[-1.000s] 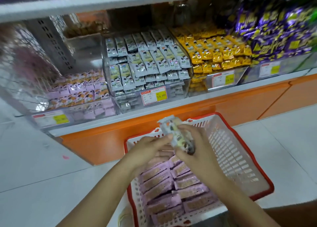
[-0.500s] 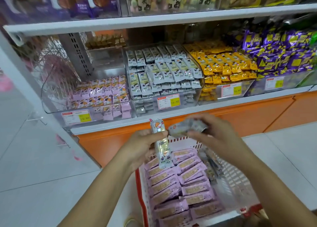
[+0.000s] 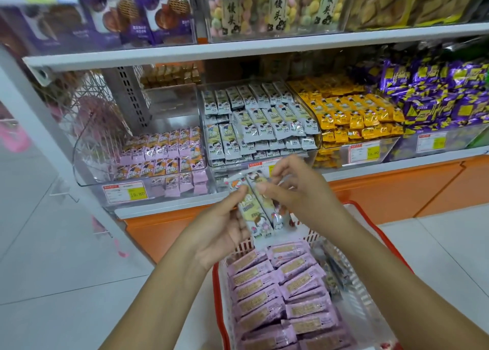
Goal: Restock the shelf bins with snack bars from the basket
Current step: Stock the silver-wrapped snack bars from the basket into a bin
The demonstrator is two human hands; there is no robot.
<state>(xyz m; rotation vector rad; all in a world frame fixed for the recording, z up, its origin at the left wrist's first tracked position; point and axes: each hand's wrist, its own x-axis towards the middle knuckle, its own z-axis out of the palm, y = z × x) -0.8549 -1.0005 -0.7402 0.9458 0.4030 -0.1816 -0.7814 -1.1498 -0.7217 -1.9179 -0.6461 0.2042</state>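
Note:
Between both hands I hold a few grey-and-cream snack bars [image 3: 258, 207] side by side, above the basket and just in front of the shelf edge. My left hand [image 3: 221, 226] grips them from the left with its thumb on top. My right hand [image 3: 296, 193] pinches their upper right side. Below stands the red-rimmed white basket [image 3: 370, 244], packed with several pink-wrapped bars [image 3: 277, 291]. On the shelf, a clear bin [image 3: 259, 122] holds matching grey bars, and the clear bin to its left [image 3: 161, 156] holds pink ones.
A bin of yellow bars [image 3: 352, 114] and a bin of purple packs [image 3: 436, 90] sit to the right. A white shelf board [image 3: 238, 49] above carries bagged cookies and sweets. The orange shelf base [image 3: 397, 191] runs behind the basket. White floor tiles lie to the left.
Both hands rose from the basket toward the shelf. The bars, held apart half a second ago, are now gathered side by side between the hands. The view tilted upward.

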